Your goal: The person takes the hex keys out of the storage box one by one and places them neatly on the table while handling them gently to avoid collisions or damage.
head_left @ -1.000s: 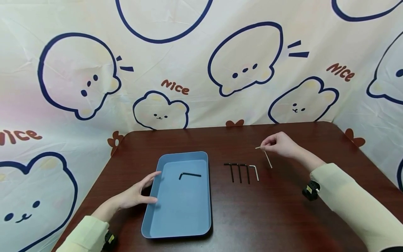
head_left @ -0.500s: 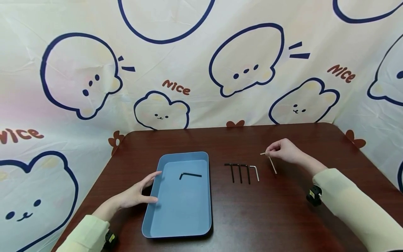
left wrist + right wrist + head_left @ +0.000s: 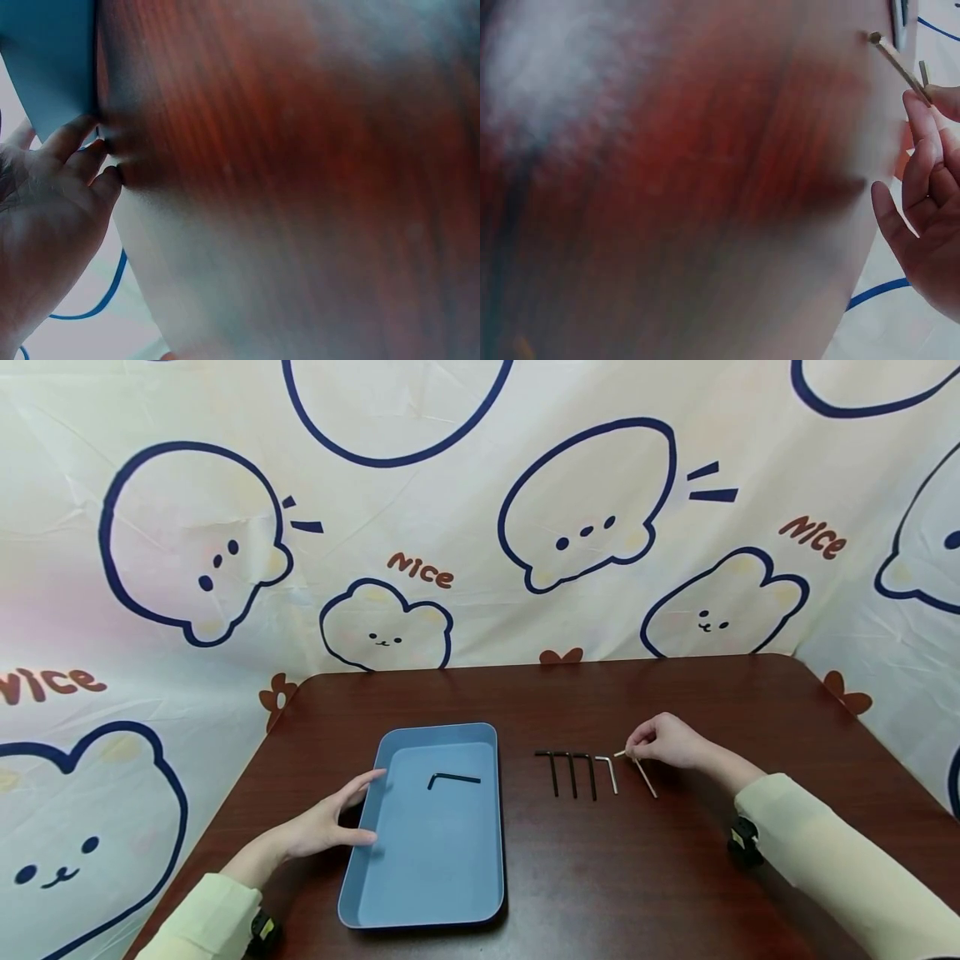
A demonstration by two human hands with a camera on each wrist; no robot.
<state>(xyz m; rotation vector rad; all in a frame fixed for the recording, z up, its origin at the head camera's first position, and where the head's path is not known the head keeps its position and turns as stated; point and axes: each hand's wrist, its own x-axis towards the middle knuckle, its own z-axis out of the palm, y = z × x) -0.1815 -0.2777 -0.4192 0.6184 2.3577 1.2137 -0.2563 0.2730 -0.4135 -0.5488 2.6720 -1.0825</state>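
Note:
In the head view my right hand pinches a pale metal Allen key near its bend, just above the table. The right wrist view shows that key between thumb and forefinger, the other fingers loosely bent. To its left, three black Allen keys and a silver Allen key lie in a row. My left hand rests spread against the left rim of a blue tray; thumb and forefinger touch the rim. One black Allen key lies inside the tray.
The dark brown table reaches back to a cream cloth backdrop with cartoon bears. More of the same cloth hangs at both sides. The tray's wall stands between its inside and the row of keys.
My right hand has lowered the pale Allen key and brought it nearer the front, level with the row. My left hand, the tray and the lying keys stay put.

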